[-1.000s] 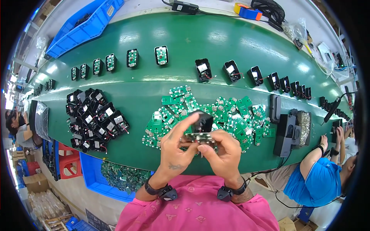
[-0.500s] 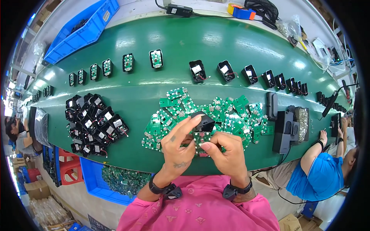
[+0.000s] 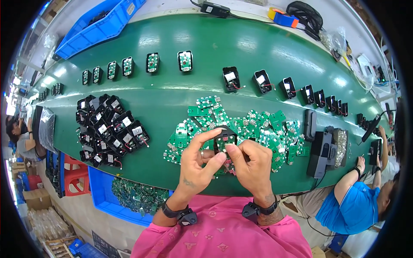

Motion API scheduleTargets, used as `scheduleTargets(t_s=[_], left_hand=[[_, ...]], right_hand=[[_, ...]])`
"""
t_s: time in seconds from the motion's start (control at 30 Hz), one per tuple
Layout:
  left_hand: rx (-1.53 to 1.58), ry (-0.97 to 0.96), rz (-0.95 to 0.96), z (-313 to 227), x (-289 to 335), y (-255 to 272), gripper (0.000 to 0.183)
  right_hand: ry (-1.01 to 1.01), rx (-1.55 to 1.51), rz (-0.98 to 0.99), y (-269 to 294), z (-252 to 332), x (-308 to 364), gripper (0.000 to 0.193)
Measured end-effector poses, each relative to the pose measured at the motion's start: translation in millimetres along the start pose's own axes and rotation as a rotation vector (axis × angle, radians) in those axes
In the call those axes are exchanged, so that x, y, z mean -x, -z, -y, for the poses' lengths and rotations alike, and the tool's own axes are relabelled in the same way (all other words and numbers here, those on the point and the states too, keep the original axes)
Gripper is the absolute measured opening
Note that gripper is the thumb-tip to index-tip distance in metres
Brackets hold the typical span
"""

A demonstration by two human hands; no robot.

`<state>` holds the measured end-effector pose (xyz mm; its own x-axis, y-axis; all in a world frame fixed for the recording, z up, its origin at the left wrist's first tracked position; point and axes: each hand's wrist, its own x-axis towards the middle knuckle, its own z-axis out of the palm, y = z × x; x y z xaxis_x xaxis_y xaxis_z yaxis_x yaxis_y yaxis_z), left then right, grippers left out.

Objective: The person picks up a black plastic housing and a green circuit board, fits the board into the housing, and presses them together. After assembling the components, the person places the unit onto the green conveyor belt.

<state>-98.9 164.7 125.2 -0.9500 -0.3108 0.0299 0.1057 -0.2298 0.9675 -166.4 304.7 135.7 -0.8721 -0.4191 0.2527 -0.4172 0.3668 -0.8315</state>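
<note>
The left hand [image 3: 195,167] grips a small black case [image 3: 231,131], its index finger stretched along the far edge and its thumb coming up from the near side, so the case sits between them, just beyond the thumb tip. The right hand [image 3: 254,165] closes in from the other side and grips a green circuit board [image 3: 223,140], the thumb tip laid on its face near the right edge, the fingers curled beside it. Where those curled fingers end under the case, I can't tell from here.

The board lies at the mouth of the case, between the two thumbs, its face turned up to the worker; how deep it sits is hidden by the hands. It is green with small pale and dark parts and a reddish patch in the middle. The case around it is plain black, with a wall rising past the board's far end. More reddish bits show just below the thumbs, too covered to make out.

Right behind the hands spreads a loose pile of green boards [image 3: 180,134] on the green table [image 3: 161,114]. A heap of black cases [image 3: 112,143] lies well off to the left, many showing a silvery block and thin red wires.
</note>
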Motion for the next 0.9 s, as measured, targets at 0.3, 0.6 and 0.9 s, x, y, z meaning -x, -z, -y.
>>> scheduleTargets(t_s=[0.3,0.6,0.9], left_hand=[[-0.118,0.044,-0.158,8,-1,-4,0.03],[-0.227,0.036,-0.169,4,-9,1,0.026],[-0.321,0.086,-0.129,-1,-61,13,0.027]], right_hand=[[-0.075,-0.221,0.148,-17,4,-11,0.037],[-0.008,-0.213,0.086,-29,-1,-16,0.034],[-0.328,-0.423,0.188,-37,-14,-44,0.038]])
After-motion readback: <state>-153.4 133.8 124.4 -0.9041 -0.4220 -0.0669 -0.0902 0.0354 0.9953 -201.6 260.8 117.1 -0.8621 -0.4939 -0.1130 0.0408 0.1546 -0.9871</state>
